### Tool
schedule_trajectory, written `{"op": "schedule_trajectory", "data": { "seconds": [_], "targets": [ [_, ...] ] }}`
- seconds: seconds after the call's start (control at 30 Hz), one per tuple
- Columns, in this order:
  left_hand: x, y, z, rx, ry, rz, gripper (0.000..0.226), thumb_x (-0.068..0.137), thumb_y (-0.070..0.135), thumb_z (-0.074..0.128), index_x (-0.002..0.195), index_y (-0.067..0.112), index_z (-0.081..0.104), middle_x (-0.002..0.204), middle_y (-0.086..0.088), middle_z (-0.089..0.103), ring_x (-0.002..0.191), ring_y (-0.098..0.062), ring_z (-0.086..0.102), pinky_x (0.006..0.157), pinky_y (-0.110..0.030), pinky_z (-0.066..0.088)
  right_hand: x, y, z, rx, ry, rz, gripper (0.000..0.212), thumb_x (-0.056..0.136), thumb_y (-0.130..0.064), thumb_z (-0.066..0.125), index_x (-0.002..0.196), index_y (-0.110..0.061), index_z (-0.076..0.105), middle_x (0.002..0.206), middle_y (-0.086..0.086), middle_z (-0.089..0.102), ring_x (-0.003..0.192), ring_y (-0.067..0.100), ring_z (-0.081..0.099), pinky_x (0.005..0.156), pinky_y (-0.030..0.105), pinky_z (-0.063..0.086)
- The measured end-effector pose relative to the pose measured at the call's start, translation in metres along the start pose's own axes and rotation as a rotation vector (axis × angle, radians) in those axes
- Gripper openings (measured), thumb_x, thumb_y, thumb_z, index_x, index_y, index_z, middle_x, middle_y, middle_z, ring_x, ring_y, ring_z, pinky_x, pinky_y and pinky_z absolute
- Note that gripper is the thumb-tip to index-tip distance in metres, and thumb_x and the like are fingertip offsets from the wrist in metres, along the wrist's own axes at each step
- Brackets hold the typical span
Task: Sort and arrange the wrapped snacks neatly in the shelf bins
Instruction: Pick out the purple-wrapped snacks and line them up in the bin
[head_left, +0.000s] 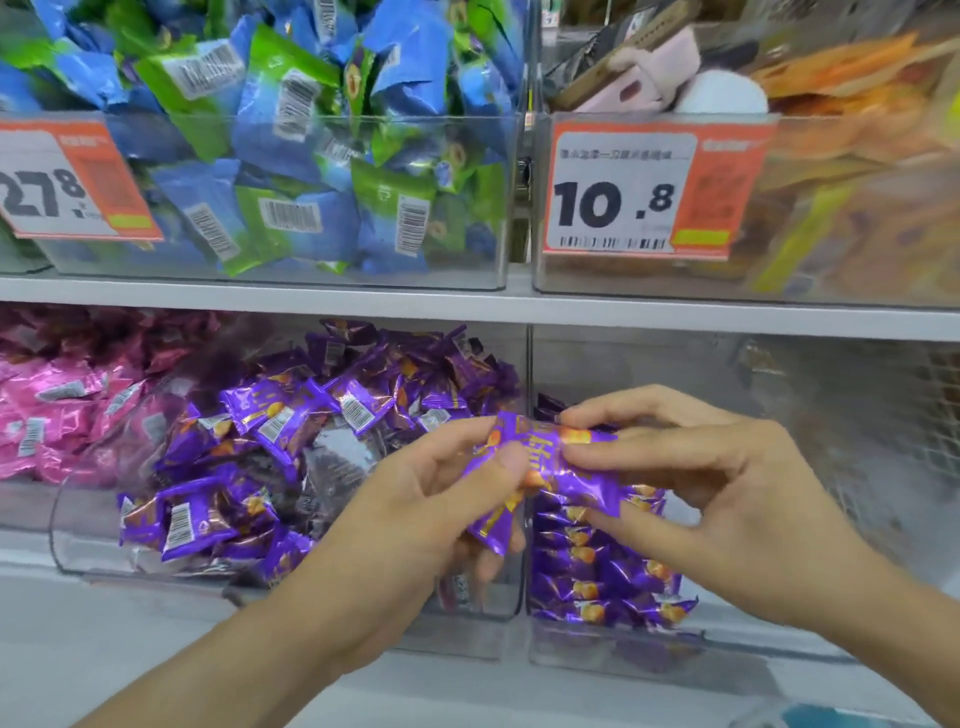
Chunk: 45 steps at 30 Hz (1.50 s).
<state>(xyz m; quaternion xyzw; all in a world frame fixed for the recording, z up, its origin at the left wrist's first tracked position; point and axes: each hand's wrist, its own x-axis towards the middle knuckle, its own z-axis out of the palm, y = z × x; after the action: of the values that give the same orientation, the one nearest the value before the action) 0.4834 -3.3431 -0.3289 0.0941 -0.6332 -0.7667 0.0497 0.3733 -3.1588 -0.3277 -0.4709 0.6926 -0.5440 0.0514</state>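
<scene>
Both hands hold purple wrapped snacks (545, 457) in front of the lower shelf. My left hand (441, 499) grips a small bunch of them from the left, and my right hand (691, 483) pinches the top packet's right end. Behind my left hand, a clear bin (88, 540) holds a loose heap of the same purple snacks (291, 426). Under my right hand, another clear bin (613, 660) holds purple snacks (597, 571) stacked in a neat row.
Pink wrapped snacks (47, 410) fill the lower left. On the upper shelf, a clear bin (467, 270) holds blue and green packets beside a bin (649, 286) of orange packets. Price tags read 27.8 (62, 182) and 10.8 (634, 192). A white shelf edge (519, 306) divides the levels.
</scene>
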Motion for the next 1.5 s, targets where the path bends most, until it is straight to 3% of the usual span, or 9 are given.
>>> {"op": "schedule_trajectory", "data": {
  "seconds": [0.13, 0.33, 0.47, 0.7, 0.9, 1.03, 1.23, 1.37, 1.5],
  "targets": [
    [0.002, -0.004, -0.003, 0.125, -0.066, 0.036, 0.030, 0.087, 0.028, 0.072, 0.116, 0.020, 0.070, 0.074, -0.019, 0.057, 0.058, -0.022, 0.045, 0.049, -0.020, 0.040, -0.003, -0.004, -0.014, 0.189, -0.197, 0.146, 0.036, 0.072, -0.013, 0.087, 0.107, -0.018, 0.077, 0.128, -0.002, 0.062, 0.113, 0.023, 0.066, 0.088, 0.028, 0.055],
    [0.005, -0.010, 0.001, 0.178, -0.017, 0.053, 0.037, 0.078, 0.025, 0.079, 0.111, 0.011, 0.070, 0.075, -0.006, 0.072, 0.057, -0.014, 0.054, 0.049, -0.018, 0.041, -0.004, -0.004, -0.009, 0.245, -0.021, 0.360, 0.024, 0.063, -0.018, 0.083, 0.081, -0.020, 0.067, 0.095, 0.005, 0.072, 0.075, 0.022, 0.069, 0.063, 0.026, 0.055],
    [0.007, -0.010, 0.001, 0.143, -0.018, 0.058, 0.036, 0.078, 0.034, 0.078, 0.110, 0.018, 0.072, 0.081, -0.015, 0.072, 0.063, -0.023, 0.047, 0.054, -0.022, 0.042, 0.000, -0.003, -0.012, 0.237, 0.096, 0.367, 0.045, 0.063, -0.020, 0.080, 0.106, -0.018, 0.066, 0.081, 0.001, 0.071, 0.074, 0.017, 0.064, 0.071, 0.025, 0.054],
    [0.011, -0.018, -0.003, 0.035, -0.012, 0.075, 0.045, 0.075, 0.011, 0.069, 0.120, 0.016, 0.067, 0.103, -0.014, 0.073, 0.082, -0.027, 0.063, 0.068, -0.023, 0.053, 0.006, -0.011, -0.010, 0.614, 0.131, 0.452, 0.049, 0.076, -0.011, 0.065, 0.124, -0.021, 0.064, 0.085, 0.015, 0.061, 0.067, 0.025, 0.062, 0.064, 0.030, 0.056],
    [0.009, -0.018, 0.002, 0.053, -0.105, 0.075, 0.055, 0.072, 0.001, 0.069, 0.124, 0.019, 0.065, 0.117, -0.004, 0.070, 0.089, -0.012, 0.067, 0.074, -0.021, 0.052, 0.003, -0.012, 0.002, 0.577, 0.111, 0.524, 0.048, 0.063, -0.010, 0.079, 0.105, -0.006, 0.056, 0.094, 0.027, 0.066, 0.071, 0.039, 0.069, 0.066, 0.043, 0.062],
    [0.005, -0.013, 0.006, 0.077, -0.187, 0.091, 0.048, 0.077, 0.003, 0.069, 0.112, 0.036, 0.071, 0.116, 0.005, 0.071, 0.090, -0.009, 0.068, 0.076, -0.019, 0.052, 0.000, -0.005, 0.012, 0.398, 0.149, 0.458, 0.049, 0.056, -0.016, 0.085, 0.094, -0.004, 0.057, 0.075, 0.016, 0.070, 0.060, 0.027, 0.069, 0.060, 0.034, 0.059],
    [0.004, -0.010, 0.006, 0.227, -0.104, 0.142, 0.039, 0.083, 0.009, 0.069, 0.121, 0.017, 0.062, 0.105, 0.005, 0.074, 0.077, -0.004, 0.069, 0.069, -0.013, 0.051, 0.001, -0.001, 0.008, 0.226, 0.133, 0.356, 0.045, 0.052, -0.026, 0.092, 0.086, -0.013, 0.065, 0.077, 0.009, 0.072, 0.061, 0.023, 0.063, 0.055, 0.032, 0.055],
    [0.008, -0.014, -0.002, 0.327, -0.016, 0.204, 0.042, 0.073, 0.017, 0.078, 0.113, 0.019, 0.066, 0.104, 0.002, 0.075, 0.093, -0.025, 0.071, 0.082, -0.038, 0.058, 0.001, -0.001, -0.002, 0.131, 0.097, 0.350, 0.042, 0.055, -0.044, 0.091, 0.085, -0.022, 0.070, 0.087, 0.007, 0.072, 0.066, 0.045, 0.060, 0.065, 0.058, 0.054],
    [0.006, -0.011, 0.000, 0.399, -0.045, 0.233, 0.042, 0.073, 0.033, 0.079, 0.113, 0.037, 0.066, 0.105, -0.001, 0.074, 0.093, -0.044, 0.065, 0.085, -0.061, 0.050, 0.000, -0.001, -0.006, 0.119, 0.027, 0.251, 0.046, 0.069, -0.033, 0.087, 0.110, -0.026, 0.067, 0.113, -0.001, 0.071, 0.095, 0.029, 0.069, 0.074, 0.033, 0.059]
  ]
}}
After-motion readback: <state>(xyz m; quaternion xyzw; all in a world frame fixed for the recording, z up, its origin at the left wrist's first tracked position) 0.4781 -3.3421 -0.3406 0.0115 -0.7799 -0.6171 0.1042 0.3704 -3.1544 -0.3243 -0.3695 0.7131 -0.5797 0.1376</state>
